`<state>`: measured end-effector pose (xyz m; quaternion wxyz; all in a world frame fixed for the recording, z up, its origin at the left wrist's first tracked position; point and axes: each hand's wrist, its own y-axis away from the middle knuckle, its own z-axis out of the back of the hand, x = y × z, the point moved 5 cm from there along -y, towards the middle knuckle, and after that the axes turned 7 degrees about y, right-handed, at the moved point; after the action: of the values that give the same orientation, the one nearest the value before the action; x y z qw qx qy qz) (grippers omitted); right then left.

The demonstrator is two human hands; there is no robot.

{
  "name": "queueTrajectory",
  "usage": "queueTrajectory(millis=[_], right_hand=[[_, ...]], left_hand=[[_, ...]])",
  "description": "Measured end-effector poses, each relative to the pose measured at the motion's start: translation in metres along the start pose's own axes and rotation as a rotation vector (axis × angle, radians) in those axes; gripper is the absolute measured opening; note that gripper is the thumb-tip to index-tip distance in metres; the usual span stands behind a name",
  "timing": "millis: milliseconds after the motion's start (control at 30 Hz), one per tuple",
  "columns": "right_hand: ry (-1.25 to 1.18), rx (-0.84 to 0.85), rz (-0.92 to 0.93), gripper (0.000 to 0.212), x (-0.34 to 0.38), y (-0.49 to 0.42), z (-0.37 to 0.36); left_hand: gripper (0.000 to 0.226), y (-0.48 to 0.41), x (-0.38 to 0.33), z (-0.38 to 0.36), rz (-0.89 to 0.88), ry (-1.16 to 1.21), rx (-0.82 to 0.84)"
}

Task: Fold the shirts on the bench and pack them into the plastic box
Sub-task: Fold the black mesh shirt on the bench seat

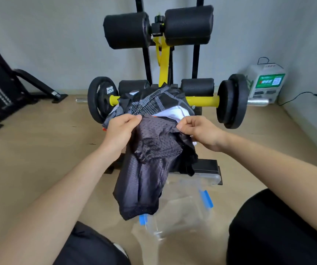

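Observation:
A dark mesh shirt (146, 173) hangs in front of me, held up by its top edge. My left hand (120, 131) pinches its left corner and my right hand (197, 131) pinches its right corner. Behind the hands, a pile of shirts (154, 104), black, grey-patterned and white, lies on the bench (207, 167). The clear plastic box (182, 209) with blue latches stands on the floor below the hanging shirt, partly hidden by it.
The bench frame is yellow (163, 60), with black foam rollers (188, 23) and weight plates (232, 100) on both sides. A white and green device (266, 81) with a cable sits by the right wall. Dark gym gear (4, 87) stands at left. My knees are at the bottom.

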<state>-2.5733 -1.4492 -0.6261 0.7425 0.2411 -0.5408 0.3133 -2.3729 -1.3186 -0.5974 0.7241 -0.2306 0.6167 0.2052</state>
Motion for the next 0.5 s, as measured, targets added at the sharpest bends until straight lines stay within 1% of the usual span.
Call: queueTrajectory(millis=[67,100,200,233,333,367,400,433,500], right_hand=[[-0.014,-0.038,0.035,0.020,0.007,-0.003,0.002],[-0.027,-0.054,0.058,0.020,0.012,-0.003,0.002],[-0.066,-0.069,0.114,0.020,0.021,-0.010,-0.001],[-0.071,-0.065,0.128,0.019,0.023,-0.012,-0.004],[-0.093,-0.051,0.156,0.017,0.024,-0.021,-0.008],[-0.100,-0.051,0.158,0.017,0.023,-0.024,-0.007],[-0.106,-0.059,0.152,0.016,0.021,-0.027,-0.004],[-0.114,-0.077,0.140,0.017,0.017,-0.031,0.000],[-0.129,-0.134,0.102,0.016,0.008,-0.038,0.011]], left_hand=[[0.019,-0.002,-0.004,0.008,-0.025,-0.059,-0.043],[0.017,-0.002,-0.006,0.008,-0.020,-0.082,-0.025],[0.015,0.001,-0.011,-0.010,-0.030,-0.143,0.181],[0.021,0.003,-0.009,-0.020,-0.041,-0.146,0.254],[0.053,0.009,0.009,-0.053,-0.043,-0.093,0.441],[0.053,0.010,0.017,-0.065,-0.039,-0.083,0.490],[0.045,0.010,0.025,-0.075,-0.039,-0.088,0.506],[0.032,0.007,0.029,-0.081,-0.051,-0.096,0.487],[0.012,-0.003,0.028,-0.086,-0.100,-0.114,0.410]])
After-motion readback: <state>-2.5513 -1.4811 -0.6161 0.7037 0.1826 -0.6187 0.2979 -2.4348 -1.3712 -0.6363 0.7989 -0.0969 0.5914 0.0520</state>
